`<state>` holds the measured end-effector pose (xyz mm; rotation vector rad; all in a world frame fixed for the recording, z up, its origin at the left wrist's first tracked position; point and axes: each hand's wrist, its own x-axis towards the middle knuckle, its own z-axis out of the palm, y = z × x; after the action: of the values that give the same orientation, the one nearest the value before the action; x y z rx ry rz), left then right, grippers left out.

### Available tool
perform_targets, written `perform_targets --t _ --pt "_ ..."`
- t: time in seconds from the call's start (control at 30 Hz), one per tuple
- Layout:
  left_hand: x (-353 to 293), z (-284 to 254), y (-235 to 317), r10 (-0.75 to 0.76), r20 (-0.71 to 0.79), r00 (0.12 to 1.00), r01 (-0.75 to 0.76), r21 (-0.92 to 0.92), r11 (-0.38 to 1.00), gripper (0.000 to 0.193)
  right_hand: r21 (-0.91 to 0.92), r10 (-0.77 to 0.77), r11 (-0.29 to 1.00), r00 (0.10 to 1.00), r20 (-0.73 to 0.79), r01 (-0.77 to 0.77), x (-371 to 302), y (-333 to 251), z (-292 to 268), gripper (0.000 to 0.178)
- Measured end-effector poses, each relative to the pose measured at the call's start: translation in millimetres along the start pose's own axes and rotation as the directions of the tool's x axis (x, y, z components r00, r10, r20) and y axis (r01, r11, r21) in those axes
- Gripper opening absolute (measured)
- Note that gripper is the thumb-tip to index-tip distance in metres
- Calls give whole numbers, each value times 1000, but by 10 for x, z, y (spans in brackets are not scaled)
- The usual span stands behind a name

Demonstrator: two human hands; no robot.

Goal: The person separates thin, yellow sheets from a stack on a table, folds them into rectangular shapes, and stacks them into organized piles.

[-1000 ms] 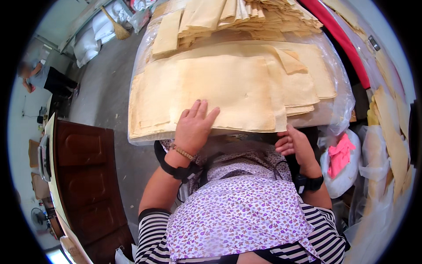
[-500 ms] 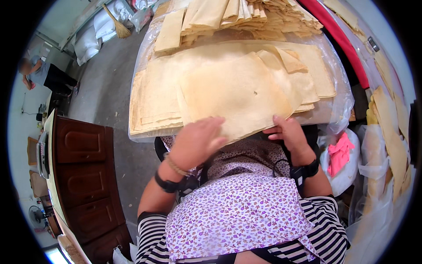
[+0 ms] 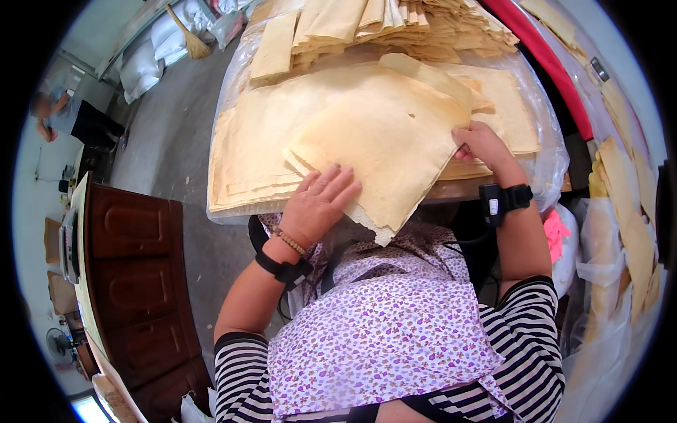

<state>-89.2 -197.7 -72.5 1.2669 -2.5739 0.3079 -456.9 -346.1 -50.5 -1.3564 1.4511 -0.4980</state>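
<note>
A thin, yellowish-tan sheet (image 3: 384,134) with ragged edges and a small hole lies turned at a slant, one corner hanging over the near table edge. My right hand (image 3: 486,149) pinches its right edge, slightly raised. My left hand (image 3: 319,203) rests with fingers stretched out on its near left edge. Beneath it is a low stack of similar wide sheets (image 3: 243,155), its middle hidden. Another folded sheet (image 3: 416,70) shows behind the slanted one.
Narrow folded tan pieces (image 3: 331,25) are heaped at the table's far side. The plastic-covered table (image 3: 546,141) has a red cloth (image 3: 543,63) beyond its right side. A wooden cabinet (image 3: 134,282) stands left; a person (image 3: 84,120) stands farther off, near white sacks (image 3: 141,70).
My right hand has moved up and away, turning the sheet so that a corner points toward me. The left hand has shifted slightly and now lies flatter on the sheet.
</note>
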Motion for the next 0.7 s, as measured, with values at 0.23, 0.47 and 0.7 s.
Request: perform_targets --t 0.23,0.47,0.7 --pt "244 -28 240 62 -90 994 -61 18 998 35 -351 -284 925 881 -379 147 -1 94 123 33" --pt "398 -136 523 77 -25 997 -76 7 997 24 -627 -737 417 649 190 658 -986 52 363 62" --pt "831 -490 770 61 439 896 -10 -118 993 26 -582 -787 429 602 135 691 -825 386 362 41"
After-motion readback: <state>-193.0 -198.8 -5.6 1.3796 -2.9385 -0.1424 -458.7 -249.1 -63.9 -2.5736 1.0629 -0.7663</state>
